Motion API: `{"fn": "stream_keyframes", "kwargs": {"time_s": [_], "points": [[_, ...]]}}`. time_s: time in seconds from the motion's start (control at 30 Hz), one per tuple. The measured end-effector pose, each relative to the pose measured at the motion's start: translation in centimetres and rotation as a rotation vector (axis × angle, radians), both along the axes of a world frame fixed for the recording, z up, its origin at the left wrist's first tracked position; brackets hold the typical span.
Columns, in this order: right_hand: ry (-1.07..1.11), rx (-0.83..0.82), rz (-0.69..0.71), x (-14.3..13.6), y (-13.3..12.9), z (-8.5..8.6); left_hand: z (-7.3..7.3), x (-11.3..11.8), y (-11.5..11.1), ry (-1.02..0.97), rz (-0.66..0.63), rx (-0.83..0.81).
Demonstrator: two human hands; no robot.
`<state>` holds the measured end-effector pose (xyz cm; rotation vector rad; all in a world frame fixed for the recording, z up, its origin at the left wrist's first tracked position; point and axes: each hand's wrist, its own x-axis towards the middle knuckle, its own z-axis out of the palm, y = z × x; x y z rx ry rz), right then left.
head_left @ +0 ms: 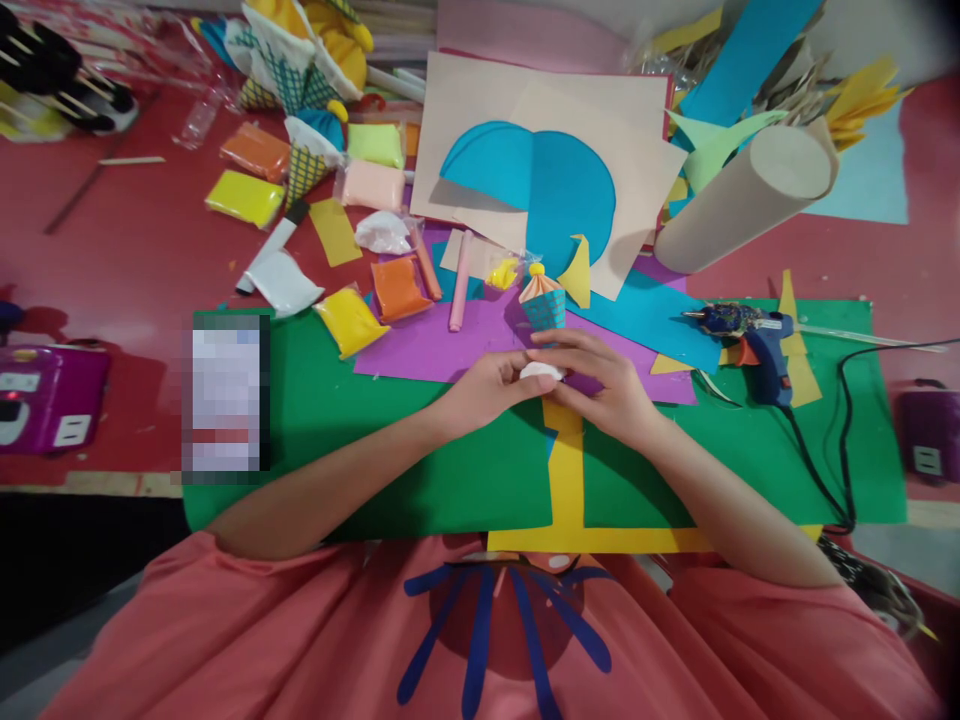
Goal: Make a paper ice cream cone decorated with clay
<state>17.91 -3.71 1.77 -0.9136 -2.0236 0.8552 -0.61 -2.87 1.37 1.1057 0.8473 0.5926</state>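
Note:
A small white lump of modelling clay sits between my fingertips, above the green sheet. My left hand is closed on its left side, with the thumb along the front. From the right, my right hand has its fingers bent around the same lump, partly covering it. Just beyond my fingers stands a small cupcake-shaped clay piece, with a blue gridded base, peach folds and a yellow ball on top. A yellow paper scrap is beside it.
Several clay packets, such as an orange one, lie at the left. A blue glue gun with a trailing cord rests at the right. A cardboard tube, cut blue paper and a blurred-out phone surround the work area.

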Motion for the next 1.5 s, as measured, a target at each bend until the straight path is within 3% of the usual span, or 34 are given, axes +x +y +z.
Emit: {"fn": "stream_keyframes", "kwargs": {"time_s": [0.1,0.33,0.57,0.7,0.8,0.97,1.1,1.27,1.4,1.5], "points": [[-0.047,0.007,0.059,0.3,0.3,0.3,0.3,-0.1,0.1,-0.008,0.023,-0.045],[-0.051,0.136,-0.016,-0.1,0.0,0.1,0.2,-0.4,0.2,0.061,-0.018,0.02],[-0.028,0.225,-0.109,0.6,0.2,0.0,0.2,-1.0,0.6,-0.345,-0.113,-0.217],[0.006,0.215,-0.145,0.4,-0.1,-0.1,0.4,-1.0,0.5,-0.175,-0.139,-0.145],[0.031,0.181,-0.168,0.2,-0.3,-0.1,0.4,-0.9,0.1,-0.002,-0.089,0.02],[0.051,0.057,-0.179,0.1,-0.4,-0.1,0.5,-0.8,0.0,0.094,-0.006,0.23],[0.094,-0.092,-0.129,-0.2,-0.4,-0.3,0.9,-1.0,0.3,0.117,0.09,0.238],[0.1,-0.213,-0.164,-0.4,-0.3,-0.1,1.1,-1.2,0.3,0.142,0.103,0.214],[0.229,-0.306,-0.299,0.1,0.3,0.2,0.9,-1.3,0.6,0.063,0.159,0.146],[0.327,-0.244,-0.444,0.6,0.8,0.3,0.7,-1.4,1.2,-0.019,0.224,0.109]]}}
